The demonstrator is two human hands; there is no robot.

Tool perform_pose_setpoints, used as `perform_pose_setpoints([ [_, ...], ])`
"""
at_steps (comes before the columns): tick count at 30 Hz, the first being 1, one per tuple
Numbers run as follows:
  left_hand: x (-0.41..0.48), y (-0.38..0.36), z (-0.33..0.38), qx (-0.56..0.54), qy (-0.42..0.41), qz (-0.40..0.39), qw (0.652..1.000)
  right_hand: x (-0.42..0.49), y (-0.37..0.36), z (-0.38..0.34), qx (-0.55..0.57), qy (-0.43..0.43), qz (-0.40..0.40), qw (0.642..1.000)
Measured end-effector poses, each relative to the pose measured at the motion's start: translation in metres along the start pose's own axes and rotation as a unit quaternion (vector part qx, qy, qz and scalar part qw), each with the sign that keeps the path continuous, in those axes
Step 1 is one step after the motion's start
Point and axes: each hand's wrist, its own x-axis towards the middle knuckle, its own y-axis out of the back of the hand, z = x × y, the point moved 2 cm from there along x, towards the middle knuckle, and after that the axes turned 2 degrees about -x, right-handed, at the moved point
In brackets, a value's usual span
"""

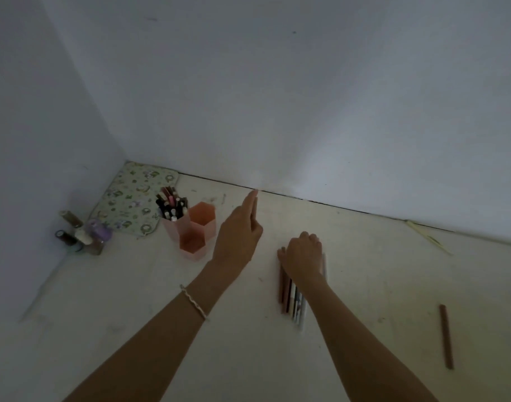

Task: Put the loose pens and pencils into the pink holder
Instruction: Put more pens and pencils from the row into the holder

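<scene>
The pink holder [194,231] is a cluster of hexagonal cups at the left; its back cup is packed with several pens [170,205], while the two nearer cups look empty. My left hand [239,231] hovers just right of the holder, fingers stretched toward the wall, and I see nothing in it. A bundle of loose pens and pencils [292,300] lies side by side on the table. My right hand [304,252] lies over the bundle's far end, thumb on its left side and fingers curled round it. One brown pencil [445,336] lies alone at the right.
The white table [132,329] sits in a corner between two walls. A patterned pouch [132,195] lies in the back-left corner. Several small bottles [83,235] stand left of the holder. A pale thin stick [428,237] lies along the back wall at right.
</scene>
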Motion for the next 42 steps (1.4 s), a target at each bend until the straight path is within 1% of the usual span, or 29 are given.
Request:
perform_pose_setpoints([
  [2,0.004,0.016,0.007,0.004,-0.026,0.034,0.999,-0.001,-0.009,-0.008,0.002,0.001,-0.017,1.0],
  [3,0.005,0.025,0.01,0.004,-0.042,0.057,0.998,0.001,-0.008,-0.015,0.022,0.004,-0.014,1.0],
  [4,0.007,0.035,0.012,0.005,-0.063,0.086,0.994,0.003,-0.003,-0.022,0.064,0.003,0.0,0.998],
  [5,0.011,0.046,0.013,0.011,-0.085,0.12,0.989,0.005,0.007,-0.028,0.137,-0.005,0.021,0.99],
  [6,0.016,0.058,0.013,0.022,-0.099,0.151,0.983,0.008,0.019,-0.034,0.231,-0.017,0.039,0.972],
  [7,0.022,0.07,0.012,0.035,-0.103,0.174,0.979,0.012,0.031,-0.038,0.326,-0.028,0.051,0.944],
  [8,0.029,0.08,0.009,0.052,-0.099,0.19,0.975,0.014,0.044,-0.043,0.398,-0.035,0.063,0.915],
  [9,0.035,0.089,0.005,0.078,-0.091,0.194,0.974,0.016,0.058,-0.047,0.441,-0.03,0.08,0.893],
  [10,0.041,0.094,0.001,0.111,-0.084,0.188,0.972,0.017,0.071,-0.052,0.469,-0.019,0.099,0.877],
  [12,0.05,0.097,-0.008,0.199,-0.072,0.143,0.967,0.016,0.094,-0.06,0.509,0.011,0.138,0.849],
  [13,0.054,0.095,-0.012,0.263,-0.064,0.11,0.956,0.016,0.103,-0.065,0.525,0.023,0.152,0.837],
  [15,0.058,0.092,-0.021,0.408,-0.046,0.051,0.91,0.016,0.111,-0.075,0.549,0.039,0.165,0.819],
  [16,0.06,0.092,-0.027,0.451,-0.032,0.034,0.891,0.015,0.112,-0.08,0.558,0.044,0.165,0.812],
  [17,0.062,0.094,-0.032,0.472,-0.018,0.024,0.881,0.015,0.112,-0.086,0.564,0.05,0.163,0.808],
  [18,0.063,0.095,-0.036,0.47,-0.007,0.024,0.882,0.015,0.111,-0.091,0.568,0.058,0.159,0.805],
  [20,0.063,0.104,-0.037,0.42,-0.001,0.059,0.906,0.014,0.106,-0.104,0.568,0.075,0.149,0.806],
  [22,0.062,0.11,-0.029,0.384,-0.019,0.109,0.917,0.013,0.097,-0.115,0.558,0.092,0.138,0.813],
  [24,0.059,0.117,-0.019,0.364,-0.029,0.131,0.922,0.013,0.085,-0.126,0.534,0.103,0.111,0.832],
  [27,0.048,0.115,-0.003,0.338,-0.027,0.129,0.932,0.013,0.069,-0.131,0.485,0.114,0.048,0.866],
  [28,0.043,0.108,0.002,0.325,-0.015,0.117,0.938,0.014,0.067,-0.127,0.475,0.11,0.037,0.872],
  [30,0.032,0.086,0.01,0.303,0.021,0.064,0.951,0.016,0.069,-0.108,0.467,0.08,0.057,0.879],
  [32,0.019,0.054,0.007,0.306,0.063,-0.043,0.949,0.02,0.071,-0.079,0.453,0.03,0.075,0.888],
  [34,0.001,0.02,-0.009,0.3,0.115,-0.158,0.934,0.021,0.071,-0.044,0.419,-0.023,0.061,0.906],
  [35,-0.009,0.005,-0.02,0.295,0.141,-0.193,0.925,0.021,0.069,-0.026,0.397,-0.052,0.046,0.915],
  [36,-0.017,-0.008,-0.03,0.296,0.16,-0.206,0.919,0.02,0.066,-0.008,0.375,-0.081,0.027,0.923],
  [38,-0.03,-0.024,-0.047,0.314,0.184,-0.201,0.91,0.017,0.057,0.02,0.335,-0.119,-0.02,0.935],
  [40,-0.037,-0.033,-0.056,0.33,0.183,-0.195,0.905,0.012,0.047,0.041,0.303,-0.14,-0.059,0.941],
  [42,-0.039,-0.035,-0.057,0.317,0.172,-0.19,0.913,0.008,0.036,0.048,0.277,-0.154,-0.072,0.946],
])
